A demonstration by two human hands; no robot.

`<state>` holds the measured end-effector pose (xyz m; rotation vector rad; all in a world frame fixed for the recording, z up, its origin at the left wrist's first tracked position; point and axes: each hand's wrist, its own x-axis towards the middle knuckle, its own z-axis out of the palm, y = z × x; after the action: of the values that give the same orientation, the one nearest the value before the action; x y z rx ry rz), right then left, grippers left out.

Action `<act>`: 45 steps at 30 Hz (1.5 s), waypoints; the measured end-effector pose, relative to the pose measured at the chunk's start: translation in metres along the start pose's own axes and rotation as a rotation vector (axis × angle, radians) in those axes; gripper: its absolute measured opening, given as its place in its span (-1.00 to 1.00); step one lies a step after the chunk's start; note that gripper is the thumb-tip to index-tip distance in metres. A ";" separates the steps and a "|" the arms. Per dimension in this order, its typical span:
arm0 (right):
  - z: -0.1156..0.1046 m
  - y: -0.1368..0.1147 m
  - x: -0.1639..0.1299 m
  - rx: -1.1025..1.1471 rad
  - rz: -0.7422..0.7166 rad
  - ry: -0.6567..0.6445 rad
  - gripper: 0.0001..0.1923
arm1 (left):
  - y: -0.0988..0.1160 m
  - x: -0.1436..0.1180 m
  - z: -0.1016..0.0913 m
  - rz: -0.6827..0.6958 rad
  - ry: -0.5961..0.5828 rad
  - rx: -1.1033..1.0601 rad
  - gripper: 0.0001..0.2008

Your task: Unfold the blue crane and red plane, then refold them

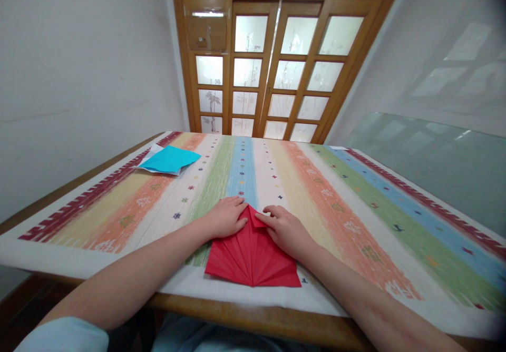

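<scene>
A sheet of red origami paper (253, 262), creased in lines that fan out from its near edge, lies at the front of the table. Its top comes to a point, with a small folded flap on the upper right. My left hand (227, 216) rests flat over the paper's upper left, thumb apart from the fingers, pressing it down. On the other side, my right hand (285, 229) has its thumb and index finger closed at the small flap, the other fingers bent. The paper's side edges are partly hidden beneath both hands.
The table carries a striped, patterned tablecloth (312, 204). Farther off to the left, blue paper (169, 159) lies on white sheets. A clear glass-like panel (435, 157) stands along the right side. Wooden doors with glass panes (290, 72) rise behind the table.
</scene>
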<state>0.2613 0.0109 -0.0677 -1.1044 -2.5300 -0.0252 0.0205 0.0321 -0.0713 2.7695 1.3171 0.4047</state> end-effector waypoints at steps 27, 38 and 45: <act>-0.005 -0.015 0.004 0.008 -0.093 -0.102 -0.61 | -0.004 0.002 0.006 -0.003 0.005 0.027 -0.50; 0.000 -0.015 0.003 0.032 -0.101 -0.073 -0.61 | 0.000 0.001 0.009 0.053 -0.060 0.032 -0.54; 0.001 -0.016 0.003 0.017 -0.088 -0.082 -0.61 | -0.004 0.003 0.011 0.039 -0.095 0.045 -0.49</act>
<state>0.2482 0.0018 -0.0652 -1.0064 -2.6455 0.0180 0.0219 0.0377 -0.0823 2.8158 1.2678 0.2444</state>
